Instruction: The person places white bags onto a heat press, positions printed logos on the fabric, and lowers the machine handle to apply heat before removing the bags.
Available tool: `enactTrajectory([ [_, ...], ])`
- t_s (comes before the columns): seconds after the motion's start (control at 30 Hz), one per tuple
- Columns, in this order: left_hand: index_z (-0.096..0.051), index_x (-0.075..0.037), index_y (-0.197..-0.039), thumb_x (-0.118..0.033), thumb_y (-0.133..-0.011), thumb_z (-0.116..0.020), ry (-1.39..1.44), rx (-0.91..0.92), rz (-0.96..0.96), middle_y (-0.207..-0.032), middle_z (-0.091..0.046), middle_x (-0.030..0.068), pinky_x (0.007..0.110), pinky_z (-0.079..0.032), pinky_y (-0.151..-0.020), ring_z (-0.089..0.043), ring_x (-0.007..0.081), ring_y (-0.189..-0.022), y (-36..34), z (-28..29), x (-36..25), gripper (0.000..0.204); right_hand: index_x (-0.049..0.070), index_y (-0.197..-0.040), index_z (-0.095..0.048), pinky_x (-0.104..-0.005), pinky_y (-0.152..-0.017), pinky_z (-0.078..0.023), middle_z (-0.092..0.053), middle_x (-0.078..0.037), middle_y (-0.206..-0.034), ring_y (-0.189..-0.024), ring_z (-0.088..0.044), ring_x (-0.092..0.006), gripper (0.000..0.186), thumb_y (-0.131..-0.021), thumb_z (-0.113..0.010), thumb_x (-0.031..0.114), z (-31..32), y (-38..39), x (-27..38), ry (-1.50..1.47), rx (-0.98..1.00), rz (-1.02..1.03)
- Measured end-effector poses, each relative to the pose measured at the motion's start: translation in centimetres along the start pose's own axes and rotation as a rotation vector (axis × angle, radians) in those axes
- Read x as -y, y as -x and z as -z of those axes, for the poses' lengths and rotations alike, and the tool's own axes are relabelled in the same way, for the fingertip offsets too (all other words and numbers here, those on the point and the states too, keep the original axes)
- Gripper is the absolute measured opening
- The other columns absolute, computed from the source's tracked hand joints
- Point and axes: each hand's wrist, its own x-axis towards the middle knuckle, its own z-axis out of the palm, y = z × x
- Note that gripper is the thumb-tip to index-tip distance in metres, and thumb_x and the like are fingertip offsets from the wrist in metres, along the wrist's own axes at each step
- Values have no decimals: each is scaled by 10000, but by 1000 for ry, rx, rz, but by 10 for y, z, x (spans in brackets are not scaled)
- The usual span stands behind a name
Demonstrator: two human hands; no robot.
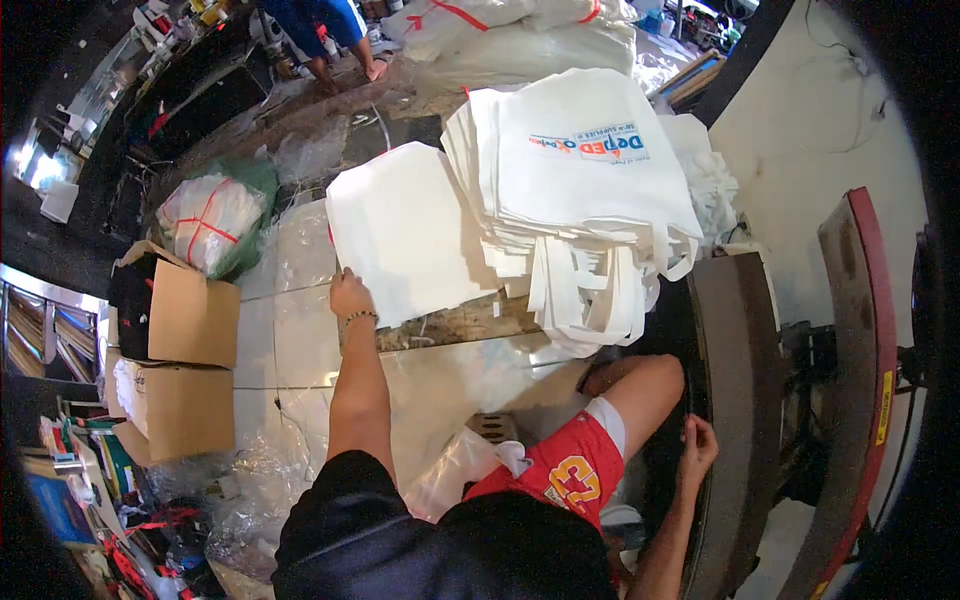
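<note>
My left hand (350, 296), with a beaded bracelet at the wrist, holds the lower left edge of a blank white fabric bag (410, 235) lying flat in front of me. Just right of it rises a thick pile of white tote bags (590, 150); the top one has a blue and red print, and their handles (590, 295) hang toward me. Down at my right side, my right hand (698, 447) is closed with its fingertips together, beside a dark brown panel (735, 400). What it pinches, if anything, is too small to make out.
Cardboard boxes (190, 320) stand at the left, with a red-tied plastic bundle (210, 225) behind them. Large wrapped bundles (530, 60) lie at the back, near another person's legs (335, 40). A tall red-edged panel (865, 350) stands at the right. Clear plastic (265, 490) litters the floor.
</note>
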Motion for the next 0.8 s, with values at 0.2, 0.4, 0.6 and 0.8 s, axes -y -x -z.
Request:
enactTrajectory([
  [0.2, -723, -171, -1034, -160, -809, -650, -220, -153, -101, -1089, -647, 36, 533, -499, -793, -606, 232, -1044, 12, 9, -21, 237, 4, -1015, -689, -273, -706, -455, -638, -20, -868, -779, -560, -109, 241, -953, -678, 236, 34, 32, -31, 36, -119, -62],
  [0.4, -654, -130, -1069, -141, -821, -629, -89, -65, -219, -1068, -645, 55, 552, -488, -828, -647, 266, -944, 20, 8, -32, 250, 10, -1010, -692, -280, -688, -453, -655, -24, -876, -772, -565, -107, 256, -953, -682, 259, 35, 37, -36, 108, -97, -5],
  [0.6, -590, -94, -1066, -168, -874, -644, 119, 65, 36, -1011, -665, 188, 559, -511, -789, -684, 377, -881, 4, 25, -35, 213, -1, -1038, -683, -258, -720, -460, -669, -31, -906, -805, -580, -102, 239, -957, -673, 223, 22, 32, -18, 41, -46, 29],
  [0.8, -599, -36, -1146, -211, -791, -757, 285, 47, -26, -1005, -687, 262, 514, -515, -834, -656, 439, -968, -52, 165, -75, 426, -20, -1070, -672, -284, -829, -482, -681, -69, -982, -891, -613, -142, 225, -960, -656, 176, 20, 32, 19, -28, -19, 7],
])
